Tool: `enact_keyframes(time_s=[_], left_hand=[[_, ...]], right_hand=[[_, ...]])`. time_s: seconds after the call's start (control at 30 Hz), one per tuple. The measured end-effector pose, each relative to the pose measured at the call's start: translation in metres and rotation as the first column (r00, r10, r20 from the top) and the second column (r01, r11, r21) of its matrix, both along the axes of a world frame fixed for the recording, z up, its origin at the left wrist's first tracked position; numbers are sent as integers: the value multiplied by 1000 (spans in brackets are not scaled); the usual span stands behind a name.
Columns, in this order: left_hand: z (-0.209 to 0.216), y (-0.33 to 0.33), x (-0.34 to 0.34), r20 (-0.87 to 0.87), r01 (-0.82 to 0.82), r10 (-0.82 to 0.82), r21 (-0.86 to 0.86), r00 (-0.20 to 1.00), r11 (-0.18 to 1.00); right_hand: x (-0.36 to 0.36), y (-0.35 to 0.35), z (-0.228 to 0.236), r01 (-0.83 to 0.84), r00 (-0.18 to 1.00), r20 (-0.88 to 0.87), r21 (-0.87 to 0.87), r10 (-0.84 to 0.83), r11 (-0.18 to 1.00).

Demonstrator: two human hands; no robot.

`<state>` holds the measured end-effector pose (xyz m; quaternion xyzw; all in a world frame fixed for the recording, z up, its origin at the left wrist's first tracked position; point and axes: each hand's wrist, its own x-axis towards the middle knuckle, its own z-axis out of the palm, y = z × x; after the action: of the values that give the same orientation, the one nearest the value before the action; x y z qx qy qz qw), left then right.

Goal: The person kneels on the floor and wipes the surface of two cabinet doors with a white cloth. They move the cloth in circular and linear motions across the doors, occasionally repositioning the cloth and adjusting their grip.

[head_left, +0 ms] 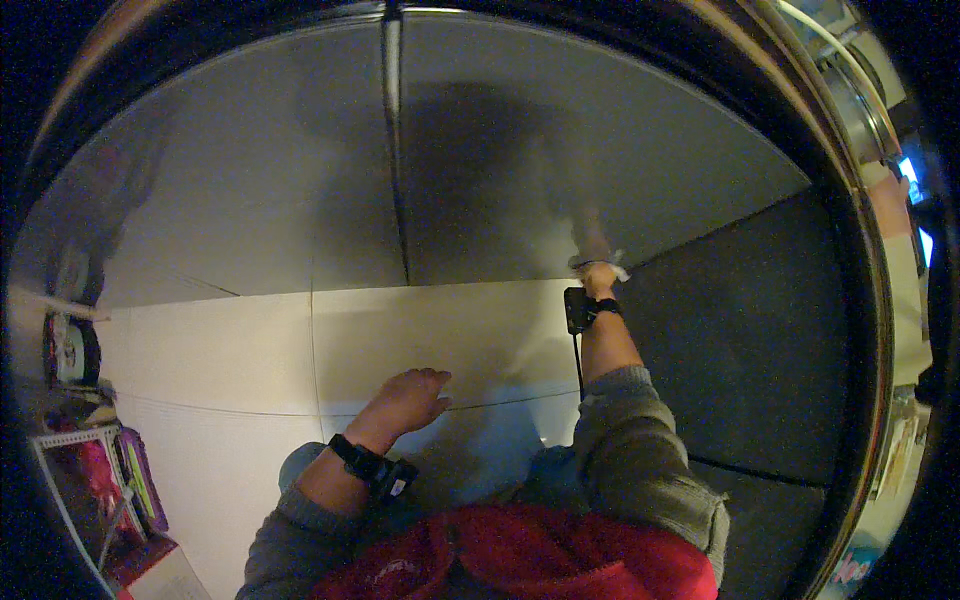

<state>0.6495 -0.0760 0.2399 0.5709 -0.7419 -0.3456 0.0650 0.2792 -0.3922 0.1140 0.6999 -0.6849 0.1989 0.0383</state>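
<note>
My right hand (pixel 599 281) reaches forward to the low right part of a glossy grey cabinet door (pixel 660 170). It is closed round a crumpled white cloth (pixel 620 266), pressed against or very close to the surface, where a blurry reflection of the arm shows. Whether it is cloth or tissue is hard to tell. My left hand (pixel 408 398) hangs over the pale tiled floor (pixel 230 370), holding nothing, its fingers loosely bent and a little apart. Each wrist wears a black strap with a small box-shaped device.
A second grey door (pixel 250 160) adjoins at a vertical seam. A dark grey panel (pixel 740 340) stands close along my right arm. At the left are a white rack (pixel 75 440) with colourful items and a round dark-rimmed object (pixel 72 350). Cluttered shelving (pixel 905 440) lies beyond the right edge.
</note>
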Motion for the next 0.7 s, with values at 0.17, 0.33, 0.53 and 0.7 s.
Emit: enact_keyframes(time_s=[0.17,0.33,0.53,0.7], left_hand=[[17,25,17,5,-30,30,-19,1000,999],[16,32,25,34,-31,31,8,999,999],[19,28,17,11,-37,37,-30,999,999],[26,26,15,23,18,-18,20,1000,1000]], right_hand=[[86,28,-72,-460,888,179,310,425,832],[264,107,-77,-845,337,562,-173,755,506],[148,41,-84,-833,551,284,244,785,496],[-52,-40,-43,-251,932,-123,456,340,854]])
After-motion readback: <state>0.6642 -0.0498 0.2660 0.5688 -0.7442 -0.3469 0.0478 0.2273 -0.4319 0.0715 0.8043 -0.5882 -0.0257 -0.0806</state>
